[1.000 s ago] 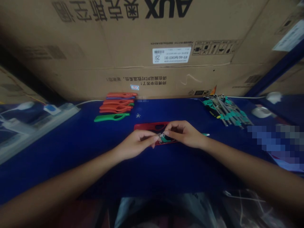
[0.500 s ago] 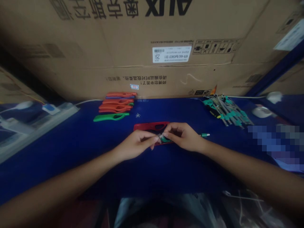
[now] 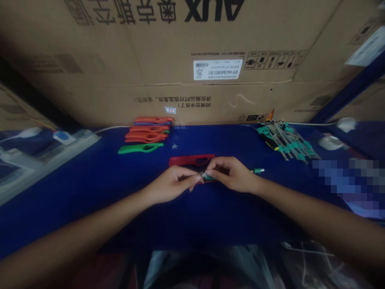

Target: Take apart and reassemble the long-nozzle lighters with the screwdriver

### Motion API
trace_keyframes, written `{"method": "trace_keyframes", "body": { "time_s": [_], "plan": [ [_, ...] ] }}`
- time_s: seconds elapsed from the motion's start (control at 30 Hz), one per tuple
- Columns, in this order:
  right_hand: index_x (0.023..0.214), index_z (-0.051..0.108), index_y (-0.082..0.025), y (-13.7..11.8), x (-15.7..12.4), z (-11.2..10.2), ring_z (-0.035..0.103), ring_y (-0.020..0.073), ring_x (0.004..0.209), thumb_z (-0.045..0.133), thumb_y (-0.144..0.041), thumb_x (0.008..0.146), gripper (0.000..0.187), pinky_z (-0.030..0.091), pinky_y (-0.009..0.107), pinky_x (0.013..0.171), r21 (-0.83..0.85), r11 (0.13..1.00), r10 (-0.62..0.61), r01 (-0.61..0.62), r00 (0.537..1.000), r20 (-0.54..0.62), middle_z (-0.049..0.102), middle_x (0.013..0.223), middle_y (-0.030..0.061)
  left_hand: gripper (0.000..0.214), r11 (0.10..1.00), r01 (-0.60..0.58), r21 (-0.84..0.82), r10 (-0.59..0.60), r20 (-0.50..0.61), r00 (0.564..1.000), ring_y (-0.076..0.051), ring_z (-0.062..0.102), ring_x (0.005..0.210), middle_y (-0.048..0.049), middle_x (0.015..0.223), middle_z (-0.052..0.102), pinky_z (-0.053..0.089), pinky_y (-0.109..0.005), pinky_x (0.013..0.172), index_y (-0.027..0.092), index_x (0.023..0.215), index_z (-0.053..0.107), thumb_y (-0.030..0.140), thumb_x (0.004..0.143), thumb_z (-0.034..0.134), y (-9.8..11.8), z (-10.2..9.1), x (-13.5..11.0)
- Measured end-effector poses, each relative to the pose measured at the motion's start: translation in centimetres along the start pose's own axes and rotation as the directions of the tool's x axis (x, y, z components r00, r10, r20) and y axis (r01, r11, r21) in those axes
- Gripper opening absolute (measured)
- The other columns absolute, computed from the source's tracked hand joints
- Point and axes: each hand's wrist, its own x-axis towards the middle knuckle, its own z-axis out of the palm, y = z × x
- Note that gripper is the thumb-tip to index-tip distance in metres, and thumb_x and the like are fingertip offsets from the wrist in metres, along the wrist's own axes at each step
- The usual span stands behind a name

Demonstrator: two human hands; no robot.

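Observation:
Over the middle of the blue table, my left hand (image 3: 171,184) and my right hand (image 3: 236,173) meet on one slim lighter core (image 3: 208,176). It is green with a clear greyish end, and its metal-tipped green rod end (image 3: 258,171) sticks out past my right hand. My left thumb and fingers pinch the clear end. My right fingers are closed around the green part beside it, hiding most of the core. Just behind lies a red lighter shell half (image 3: 185,160) with a trigger opening. Beneath my fingertips shows an edge of another red piece (image 3: 210,182), mostly covered.
Orange, blue and green shells (image 3: 147,129) lie stacked at back left. Several green-and-metal cores (image 3: 288,140) and a yellow-black tool (image 3: 273,145) lie at back right. A power strip (image 3: 57,160) runs along the left. A large cardboard box (image 3: 150,60) stands behind the table.
Both hands keep their pinch on the core, with only slight finger movement. The core's right end has shifted a little to the left.

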Motion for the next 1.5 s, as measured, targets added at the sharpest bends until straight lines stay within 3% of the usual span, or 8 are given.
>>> {"method": "trace_keyframes", "body": {
  "time_s": [0.23, 0.4, 0.6, 0.97, 1.07, 1.2, 1.33, 1.5],
  "plan": [
    [0.088, 0.065, -0.016, 0.0, 0.2, -0.4, 0.050, 0.0097, 0.061, 0.063, -0.042, 0.090, 0.026, 0.041, 0.026, 0.058, 0.007, 1.000, 0.021, -0.021, 1.000, -0.005, 0.060, 0.073, -0.0004, 0.029, 0.996, 0.082, -0.046, -0.083, -0.019, 0.996, -0.007, 0.049, 0.045, 0.0009, 0.069, 0.067, 0.039, -0.020, 0.046, 0.016, 0.095, 0.068, 0.043, 0.093, 0.057, 0.9, -0.6, -0.4],
    [0.096, 0.067, -0.017, -0.4, 0.2, -0.7, 0.057, 0.0126, 0.072, 0.060, -0.039, 0.092, 0.024, 0.047, 0.028, 0.066, -0.025, 1.000, 0.012, -0.012, 0.999, -0.030, 0.066, 0.086, 0.0040, 0.020, 0.997, 0.025, 0.074, -0.015, -0.129, 0.991, -0.012, 0.064, 0.066, -0.0023, 0.081, 0.074, 0.048, -0.022, 0.060, 0.017, 0.094, 0.068, 0.037, 0.090, 0.064, 0.8, -1.5, -0.9],
    [0.095, 0.069, -0.018, -0.5, 0.1, -0.8, 0.061, 0.0150, 0.081, 0.059, -0.038, 0.093, 0.022, 0.050, 0.032, 0.075, -0.056, 0.998, -0.021, 0.019, 0.999, -0.029, 0.066, 0.095, 0.0062, 0.014, 0.908, -0.078, 0.413, 0.128, -0.096, 0.987, -0.009, 0.058, 0.063, -0.0004, 0.084, 0.070, 0.041, -0.022, 0.059, 0.023, 0.093, 0.077, 0.031, 0.090, 0.066, 0.6, -2.1, -1.3],
    [0.096, 0.069, -0.017, -0.7, -0.2, -0.7, 0.061, 0.0141, 0.077, 0.058, -0.031, 0.094, 0.018, 0.052, 0.030, 0.070, -0.168, 0.979, -0.117, 0.111, 0.993, -0.026, 0.065, 0.093, 0.0059, 0.015, 0.904, -0.115, 0.411, 0.144, -0.040, 0.989, -0.010, 0.058, 0.065, -0.0001, 0.086, 0.071, 0.044, -0.022, 0.062, 0.023, 0.099, 0.076, 0.030, 0.086, 0.072, 0.6, -2.0, -1.4],
    [0.102, 0.069, -0.018, -0.8, -0.4, -0.7, 0.061, 0.0139, 0.078, 0.058, -0.024, 0.093, 0.015, 0.053, 0.030, 0.070, -0.335, 0.905, -0.266, 0.261, 0.963, 0.030, 0.064, 0.098, 0.0070, 0.015, 0.895, -0.113, 0.431, 0.141, -0.035, 0.989, -0.011, 0.061, 0.069, -0.0008, 0.088, 0.071, 0.046, -0.023, 0.065, 0.024, 0.101, 0.077, 0.028, 0.087, 0.072, 0.7, -2.0, -1.5],
    [0.122, 0.066, -0.019, -0.8, -0.7, -0.8, 0.054, 0.0242, 0.121, 0.056, -0.020, 0.093, 0.030, 0.049, 0.044, 0.100, -0.561, 0.672, -0.429, 0.484, 0.871, 0.239, 0.059, 0.129, 0.0146, 0.016, 0.885, -0.133, 0.446, 0.170, -0.044, 0.984, -0.012, 0.062, 0.070, -0.0015, 0.087, 0.070, 0.046, -0.024, 0.065, 0.025, 0.101, 0.078, 0.029, 0.088, 0.070, 0.6, -2.0, -1.6],
    [0.133, 0.061, -0.016, -0.9, -1.0, -1.0, 0.045, 0.0301, 0.134, 0.055, -0.026, 0.095, 0.040, 0.040, 0.054, 0.108, -0.709, 0.474, -0.320, 0.522, 0.852, 0.414, 0.045, 0.152, 0.0162, 0.015, 0.850, -0.181, 0.495, 0.228, -0.035, 0.973, -0.013, 0.064, 0.074, -0.0021, 0.087, 0.069, 0.047, -0.025, 0.069, 0.025, 0.100, 0.079, 0.029, 0.091, 0.068, 0.6, -2.0, -1.6],
    [0.136, 0.059, -0.015, -1.3, -1.3, -1.2, 0.047, 0.0298, 0.133, 0.051, -0.030, 0.098, 0.042, 0.041, 0.052, 0.109, -0.760, 0.365, -0.220, 0.538, 0.843, 0.491, 0.038, 0.157, 0.0159, 0.015, 0.823, -0.184, 0.537, 0.235, -0.028, 0.972, -0.013, 0.064, 0.075, -0.0022, 0.088, 0.069, 0.048, -0.026, 0.071, 0.023, 0.094, 0.080, 0.028, 0.093, 0.066, 0.6, -1.8, -1.6]
  ]
}}
